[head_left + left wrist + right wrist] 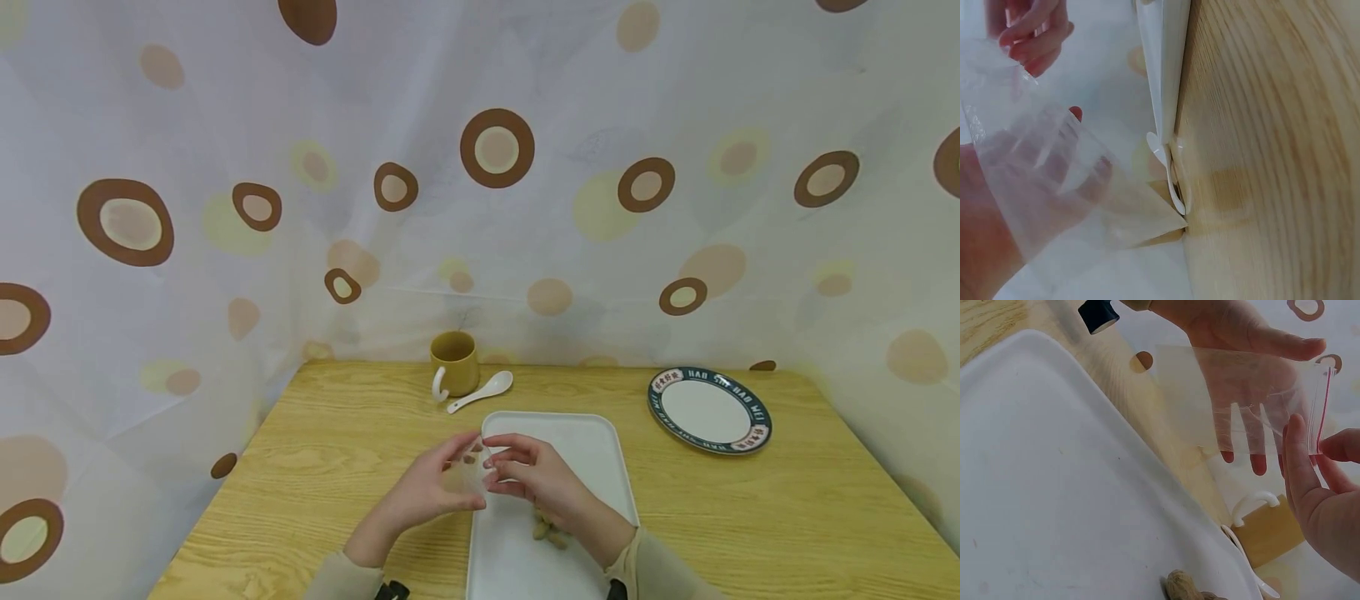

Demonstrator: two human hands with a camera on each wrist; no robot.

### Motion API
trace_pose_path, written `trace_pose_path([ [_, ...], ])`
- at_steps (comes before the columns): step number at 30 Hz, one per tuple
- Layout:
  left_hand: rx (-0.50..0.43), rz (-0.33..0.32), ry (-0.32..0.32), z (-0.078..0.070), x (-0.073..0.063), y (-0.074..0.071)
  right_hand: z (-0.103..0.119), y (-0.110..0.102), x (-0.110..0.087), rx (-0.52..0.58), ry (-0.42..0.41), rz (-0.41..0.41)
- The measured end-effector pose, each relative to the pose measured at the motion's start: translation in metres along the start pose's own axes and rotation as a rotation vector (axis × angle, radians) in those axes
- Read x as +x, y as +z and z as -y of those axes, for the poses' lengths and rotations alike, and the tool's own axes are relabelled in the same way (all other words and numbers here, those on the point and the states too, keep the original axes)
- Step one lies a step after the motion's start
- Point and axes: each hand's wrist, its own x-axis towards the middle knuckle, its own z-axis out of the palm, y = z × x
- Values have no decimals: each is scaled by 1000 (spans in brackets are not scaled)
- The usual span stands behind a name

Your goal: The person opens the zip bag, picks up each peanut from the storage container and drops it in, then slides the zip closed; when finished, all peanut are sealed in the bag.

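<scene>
A clear zip-lock bag with a red-pink line along its zip is held up between the two hands, over the left edge of the white tray. My right hand pinches the bag at its zip end, thumb on one side and fingers on the other. Behind the bag is my left hand, its fingers extended and thumb apart, showing through the clear plastic. In the left wrist view the bag covers most of that hand. Several peanuts lie on the tray below the right hand.
At the back of the wooden table stands a mustard mug with a white handle. A white spoon lies beside it. To the right sits a plate with a dark patterned rim. A spotted cloth hangs behind the table.
</scene>
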Motion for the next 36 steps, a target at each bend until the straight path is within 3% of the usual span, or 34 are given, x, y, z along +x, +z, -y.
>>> trace_pose_path([
  [11,-10,0,17,-3,2,3,-1,-1,2,-14,9,-12],
  [18,93,-95,73,-1,3,3,3,-6,0,-20,8,3],
  [24,93,-151,93,0,3,2,11,-21,-4,-105,6,-25],
  [32,41,-141,112,2,3,0,14,-51,-11,-195,-3,-93],
  [36,39,-117,115,4,3,1,12,-63,-18,-295,-6,-92],
])
